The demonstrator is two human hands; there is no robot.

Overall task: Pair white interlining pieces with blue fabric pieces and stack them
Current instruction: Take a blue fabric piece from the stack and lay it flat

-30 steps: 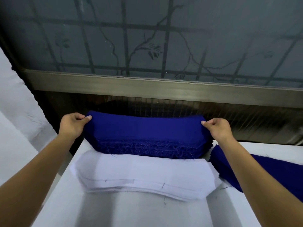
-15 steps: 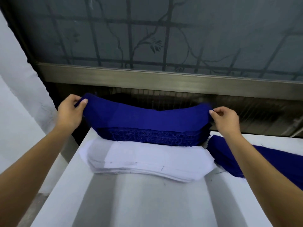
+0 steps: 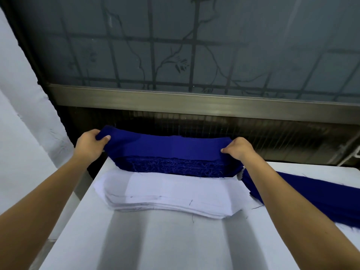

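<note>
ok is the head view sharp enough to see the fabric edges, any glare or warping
Head view: the frayed edge of the blue fabric stack is crisp; soft shadow bands cross the white table; the window rail bows from wide-angle distortion; no glare, dim light.

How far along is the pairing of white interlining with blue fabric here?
Done: no paired stack shows yet. In hand: left hand and right hand grip the ends of the blue fabric stack. Left: the white interlining stack lies unpaired in front of it.

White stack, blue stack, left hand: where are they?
white interlining stack [image 3: 175, 193]: head view, middle of top sheet.
blue fabric stack [image 3: 171, 149]: head view, top piece's middle.
left hand [image 3: 90, 146]: head view, back of the hand.
</note>
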